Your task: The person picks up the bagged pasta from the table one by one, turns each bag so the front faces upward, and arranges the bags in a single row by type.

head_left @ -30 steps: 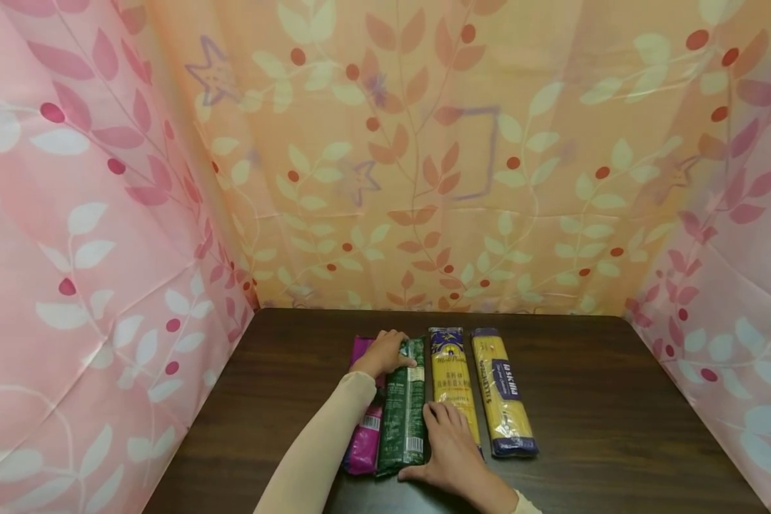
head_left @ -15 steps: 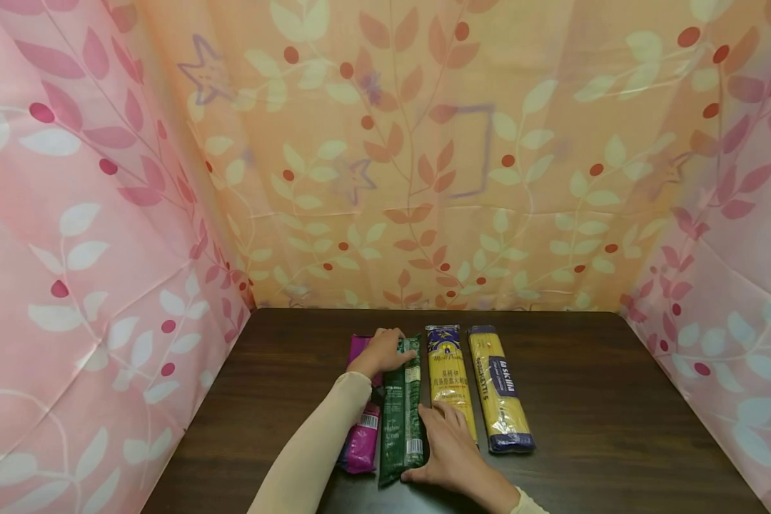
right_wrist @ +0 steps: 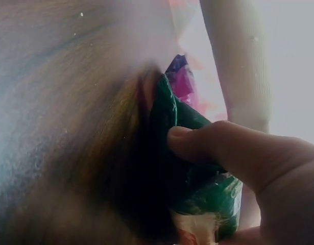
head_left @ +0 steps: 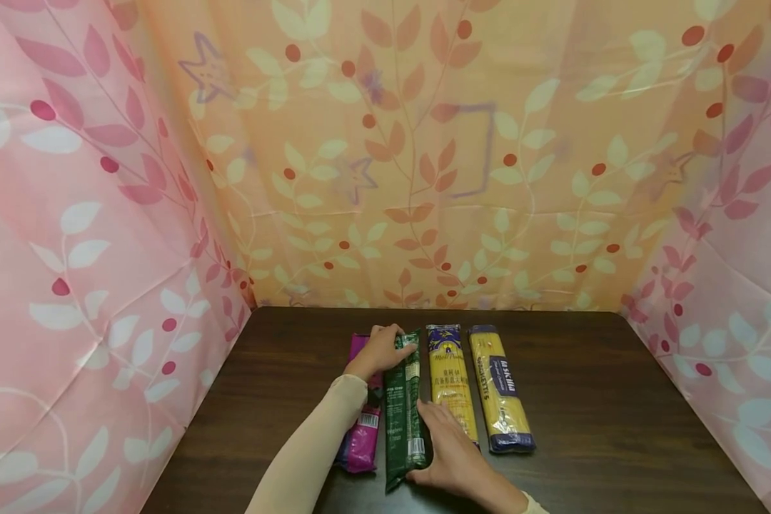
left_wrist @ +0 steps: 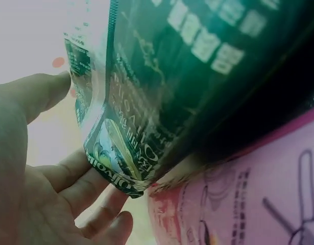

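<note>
A long green pasta packet (head_left: 397,421) is held between both hands and looks tilted up on its side. My left hand (head_left: 379,350) grips its far end; in the left wrist view the thumb (left_wrist: 47,92) lies on one side and the fingers on the other. At the near end my right hand (head_left: 452,446) holds the packet's right side, its thumb (right_wrist: 197,140) pressing on the green wrapper in the right wrist view. Just left lies a magenta packet (head_left: 363,446), partly covered by the left hand and forearm.
Right of the green packet lies a yellow spaghetti packet (head_left: 446,368), its near end partly behind the right hand. A second spaghetti packet with dark blue ends (head_left: 504,392) lies further right. Patterned curtains (head_left: 385,178) surround the dark wooden table (head_left: 604,414) at the back and sides.
The green packet has shifted slightly right, away from the magenta one, and turned further onto its side. Its near end has come closer. Both hands have stayed on it.
</note>
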Motion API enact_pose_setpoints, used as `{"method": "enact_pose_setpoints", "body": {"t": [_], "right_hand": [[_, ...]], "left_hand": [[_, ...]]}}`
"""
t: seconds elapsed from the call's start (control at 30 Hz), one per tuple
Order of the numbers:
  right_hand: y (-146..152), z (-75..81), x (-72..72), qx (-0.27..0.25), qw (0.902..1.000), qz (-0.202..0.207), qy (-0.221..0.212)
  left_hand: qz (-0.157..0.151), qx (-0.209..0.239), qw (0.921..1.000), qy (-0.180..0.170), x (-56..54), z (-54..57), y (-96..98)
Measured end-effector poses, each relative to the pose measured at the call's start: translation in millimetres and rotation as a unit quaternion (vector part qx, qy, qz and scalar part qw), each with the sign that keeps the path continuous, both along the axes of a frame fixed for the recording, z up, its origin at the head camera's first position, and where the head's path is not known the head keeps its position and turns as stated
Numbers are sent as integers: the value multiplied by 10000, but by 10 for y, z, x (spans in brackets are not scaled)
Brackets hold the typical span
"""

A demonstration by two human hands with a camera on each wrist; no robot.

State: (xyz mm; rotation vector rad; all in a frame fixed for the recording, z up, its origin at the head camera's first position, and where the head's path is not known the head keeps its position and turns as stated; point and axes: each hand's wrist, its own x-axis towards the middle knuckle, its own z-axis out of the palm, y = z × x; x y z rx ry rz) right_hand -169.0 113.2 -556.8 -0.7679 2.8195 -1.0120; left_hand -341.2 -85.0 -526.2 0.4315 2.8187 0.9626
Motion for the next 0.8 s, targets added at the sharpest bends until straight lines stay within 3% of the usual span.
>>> {"method": "enact_pose_setpoints", "body": {"t": [0.27,0.5,0.8], "right_hand": [[34,104,48,-365,9992,87,-103],[63,162,67,-612,9978,159,-190],[115,172,83,-1190,9902,378,-619]], "left_hand": [[262,294,9992,109,24,58,34],[331,806,9959,226,54,137,86],[337,1400,9893,218,47,139,61]]}}
